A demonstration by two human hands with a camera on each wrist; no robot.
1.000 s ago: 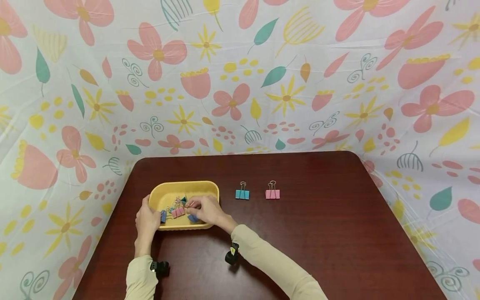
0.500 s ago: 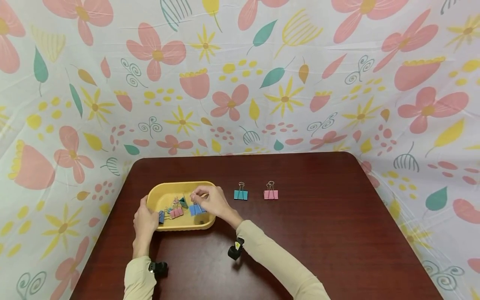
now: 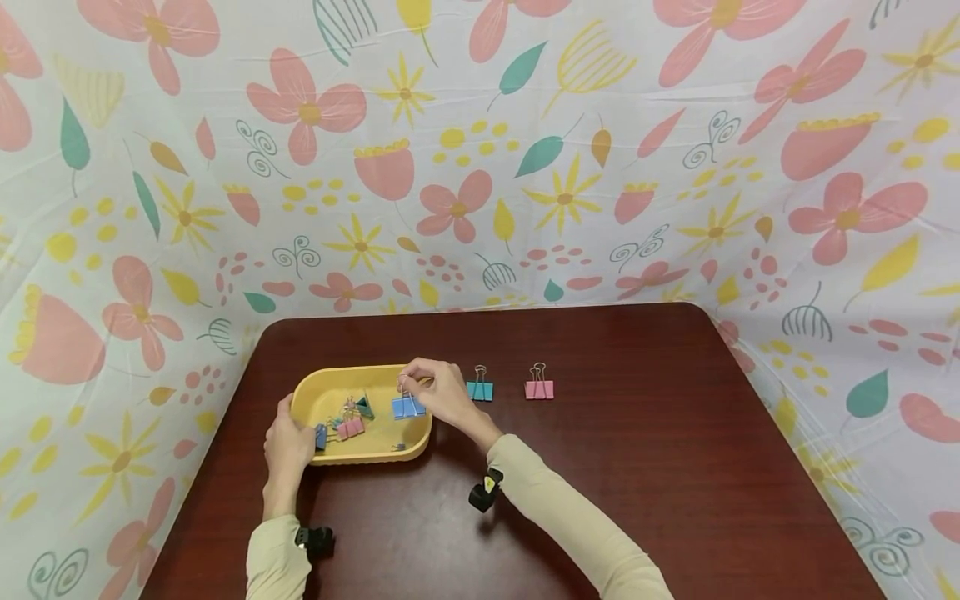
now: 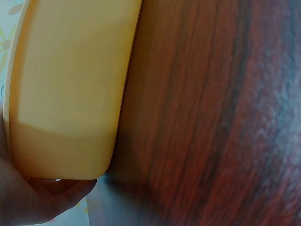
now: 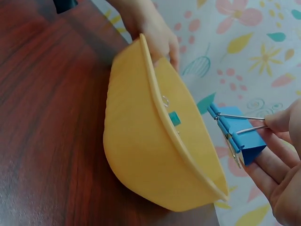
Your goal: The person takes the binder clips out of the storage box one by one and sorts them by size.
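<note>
In the head view my right hand (image 3: 442,390) pinches a blue binder clip (image 3: 407,407) by a wire handle, above the right part of a yellow basin (image 3: 360,458). The right wrist view shows the clip's blue body (image 5: 244,140) beyond the basin's rim, its handle between thumb and finger. My left hand (image 3: 288,443) grips the basin's left end. Inside lie a pink binder clip (image 3: 350,428), a dark green one (image 3: 364,407), a dark blue one (image 3: 321,437) beside the left hand, and a small dark clip (image 3: 400,447).
A teal binder clip (image 3: 481,391) and a pink binder clip (image 3: 539,389) stand in a row on the dark wooden table (image 3: 600,467), right of the basin. A flowered cloth (image 3: 480,167) hangs behind and beside the table.
My right hand has lifted the blue binder clip from among the others and moved it up and right. The left hand has kept its grip on the basin.
</note>
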